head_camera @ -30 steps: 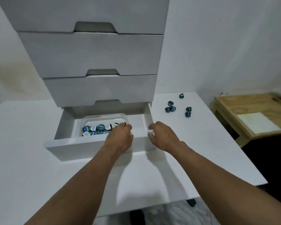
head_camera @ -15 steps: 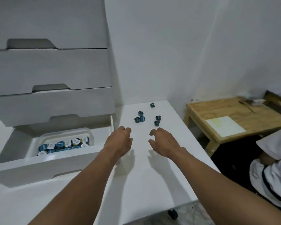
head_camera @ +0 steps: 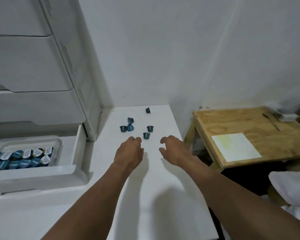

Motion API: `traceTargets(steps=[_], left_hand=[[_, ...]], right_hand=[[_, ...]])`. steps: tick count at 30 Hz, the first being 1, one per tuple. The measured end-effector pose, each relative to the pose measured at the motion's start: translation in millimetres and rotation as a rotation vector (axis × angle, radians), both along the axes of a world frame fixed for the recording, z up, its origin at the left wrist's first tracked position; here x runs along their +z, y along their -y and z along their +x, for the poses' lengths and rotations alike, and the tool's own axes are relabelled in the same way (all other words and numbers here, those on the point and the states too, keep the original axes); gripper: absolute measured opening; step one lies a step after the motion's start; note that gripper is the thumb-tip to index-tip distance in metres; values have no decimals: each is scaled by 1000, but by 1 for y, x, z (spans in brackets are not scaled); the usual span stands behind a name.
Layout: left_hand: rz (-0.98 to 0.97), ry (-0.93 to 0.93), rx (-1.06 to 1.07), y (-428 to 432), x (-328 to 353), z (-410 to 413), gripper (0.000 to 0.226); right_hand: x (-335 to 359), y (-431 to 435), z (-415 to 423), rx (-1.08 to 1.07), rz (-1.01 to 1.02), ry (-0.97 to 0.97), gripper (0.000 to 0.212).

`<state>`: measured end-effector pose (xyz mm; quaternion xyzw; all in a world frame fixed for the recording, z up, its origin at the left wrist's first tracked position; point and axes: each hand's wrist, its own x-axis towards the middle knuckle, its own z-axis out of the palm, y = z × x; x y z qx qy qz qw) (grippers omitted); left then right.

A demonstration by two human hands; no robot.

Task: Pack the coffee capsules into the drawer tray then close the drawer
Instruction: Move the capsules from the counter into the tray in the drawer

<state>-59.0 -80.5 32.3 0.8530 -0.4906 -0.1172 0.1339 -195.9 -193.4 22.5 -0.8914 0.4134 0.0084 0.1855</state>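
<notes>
Several dark blue coffee capsules [head_camera: 130, 127] lie loose on the white table top [head_camera: 154, 187], near its far right corner. My left hand [head_camera: 129, 152] hovers just short of them with fingers curled and empty. My right hand [head_camera: 174, 149] is beside it, fingers spread, empty, a little to the right of the nearest capsule [head_camera: 146, 135]. At the left, the bottom drawer [head_camera: 42, 172] stands pulled out. Its clear tray [head_camera: 58, 144] holds many capsules [head_camera: 21, 159], foil lids up.
The white drawer unit [head_camera: 33, 66] rises at the left with its upper drawers shut. A low plywood table [head_camera: 249, 134] with a white sheet [head_camera: 235, 147] stands beyond the right table edge. White cloth [head_camera: 291, 186] shows at the lower right.
Both hands left the open drawer and moved right across the table toward the loose capsules. The view swung right with them; the drawer stays open.
</notes>
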Motion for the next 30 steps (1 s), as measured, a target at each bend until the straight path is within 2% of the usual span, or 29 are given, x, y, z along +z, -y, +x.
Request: traceTargets(steps=[11, 16, 21, 25, 30], left_hand=[[68, -96, 45, 97, -50, 38, 32], [113, -173, 60, 140, -84, 62, 29], [107, -193, 53, 163, -112, 78, 40], [89, -225, 84, 175, -127, 89, 25], [43, -197, 84, 180, -132, 100, 18]], right_hand=[[-47, 96, 54, 27, 22, 21, 32], [-72, 138, 92, 52, 101, 11, 31], [-102, 163, 123, 57, 161, 12, 26], [-118, 173, 132, 72, 202, 15, 27], [-127, 179, 140, 73, 200, 65, 20]])
